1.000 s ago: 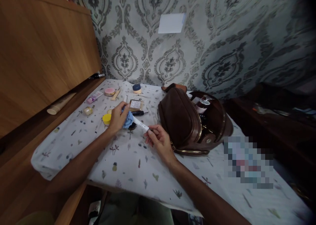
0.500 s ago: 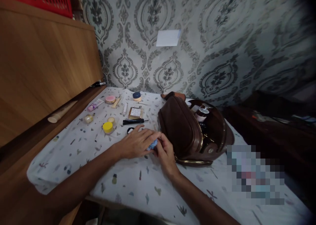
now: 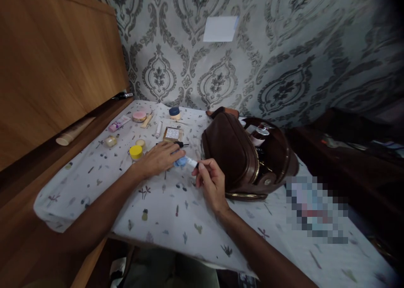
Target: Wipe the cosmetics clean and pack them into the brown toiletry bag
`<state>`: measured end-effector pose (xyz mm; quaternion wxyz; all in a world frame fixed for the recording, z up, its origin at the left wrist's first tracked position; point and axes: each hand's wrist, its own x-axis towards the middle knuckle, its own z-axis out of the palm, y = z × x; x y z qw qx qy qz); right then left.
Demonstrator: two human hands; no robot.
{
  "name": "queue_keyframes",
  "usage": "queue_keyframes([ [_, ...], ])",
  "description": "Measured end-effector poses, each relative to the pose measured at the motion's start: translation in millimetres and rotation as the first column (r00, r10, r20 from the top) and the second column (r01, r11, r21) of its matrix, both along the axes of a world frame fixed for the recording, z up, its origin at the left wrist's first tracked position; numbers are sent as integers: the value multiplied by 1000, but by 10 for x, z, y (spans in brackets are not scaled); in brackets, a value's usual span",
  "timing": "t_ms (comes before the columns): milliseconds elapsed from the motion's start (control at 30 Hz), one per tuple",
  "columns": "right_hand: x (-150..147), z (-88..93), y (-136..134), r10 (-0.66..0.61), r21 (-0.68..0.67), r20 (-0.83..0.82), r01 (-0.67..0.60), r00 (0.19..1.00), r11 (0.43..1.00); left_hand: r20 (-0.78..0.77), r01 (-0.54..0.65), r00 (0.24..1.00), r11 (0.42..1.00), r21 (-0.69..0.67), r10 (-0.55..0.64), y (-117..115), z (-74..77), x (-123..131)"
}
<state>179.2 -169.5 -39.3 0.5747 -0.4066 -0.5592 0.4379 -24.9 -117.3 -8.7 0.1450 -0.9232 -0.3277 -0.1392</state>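
Note:
A small white tube with a black end [image 3: 192,162] is pinched at its black end by my right hand [image 3: 212,179]. My left hand [image 3: 158,157] has its fingers closed on a light blue, crumpled item [image 3: 180,161], which touches the tube's other end. Just beyond my left hand lies a dark pen-like item [image 3: 182,144], partly covered by the fingers. A glittery square compact [image 3: 172,134] is behind it, and a jar with a yellow lid [image 3: 136,152] stands to the left of the hand.
An open brown leather bag [image 3: 230,151] holding bottles sits right of my hands. A blue-lidded jar [image 3: 174,113], a pink round compact [image 3: 139,116], a purple-white tube [image 3: 119,123] and a small jar [image 3: 111,141] are on the patterned cloth [image 3: 167,225]. A wooden cabinet [image 3: 59,60] borders the left.
My hands have moved apart, the left one leftward with the blue item. The white tube now shows between them. The camera view has tilted down a little.

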Motion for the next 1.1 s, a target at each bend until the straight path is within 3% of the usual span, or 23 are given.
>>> queue_keyframes([
  [200, 4, -27, -4, 3, -25, -64, -4, 998, 1000, 252, -48, 965, 995, -86, 68, 56, -28, -115],
  [400, -5, -19, 0, -1, 2, -101, 2, 995, 1000, 530, 77, 839, 937, -340, 123, 77, -43, -105],
  [500, 1, -20, 11, -17, 3, -102, 17, 995, 1000, 606, 168, 761, 832, -529, 232, 87, 2, -95],
  [600, 9, -21, 20, -33, -4, -103, 33, 994, 999, 642, 299, 671, 658, -691, 369, 93, 42, -110],
  [700, 10, -11, 24, -41, -16, -108, 39, 993, 999, 654, 411, 589, 521, -748, 474, 86, 57, -131],
  [800, 6, -1, 21, -39, -17, -122, 37, 992, 999, 660, 486, 510, 449, -750, 552, 66, 58, -129],
  [933, 2, -9, 16, -36, -8, -137, 35, 990, 999, 656, 510, 419, 435, -742, 627, 48, 50, -96],
  [1100, -11, -20, 26, -13, -15, -181, 10, 983, 1000, 660, 520, 384, 439, -733, 646, 62, 17, -78],
])
